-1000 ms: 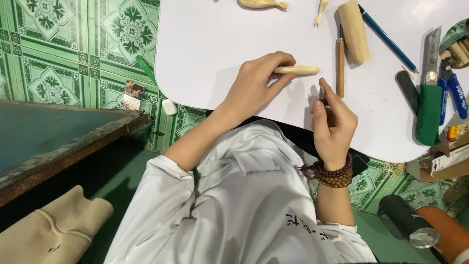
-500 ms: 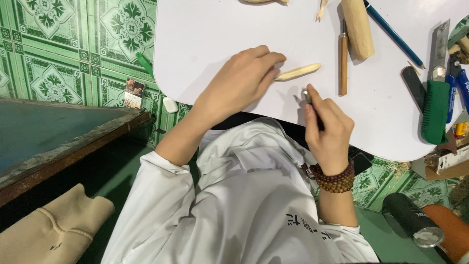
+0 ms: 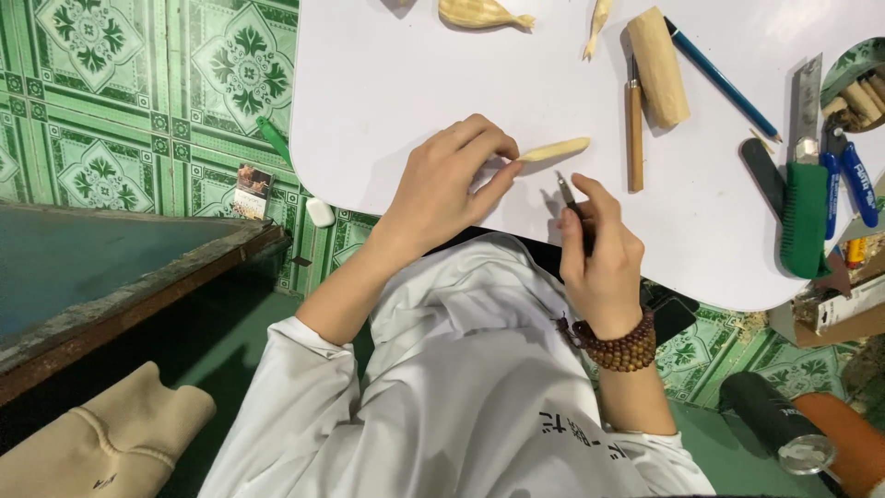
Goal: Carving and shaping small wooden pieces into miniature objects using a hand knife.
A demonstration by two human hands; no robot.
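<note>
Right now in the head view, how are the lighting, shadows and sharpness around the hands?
Head view: even, soft light on the white table, no glare. Soft short shadows lie under the left hand and the small wood piece. The right hand and its thin tool look sharp, without motion blur. Straight tile lines show little distortion.

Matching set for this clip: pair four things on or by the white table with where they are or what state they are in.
1. small wooden stick
2. thin carving tool
3. thick wooden dowel
4. bead bracelet

a. on the right wrist
b. pinched by the left hand
c. lying untouched at the table's far side
d. gripped in the right hand

Pairs: 1-b, 2-d, 3-c, 4-a
</note>
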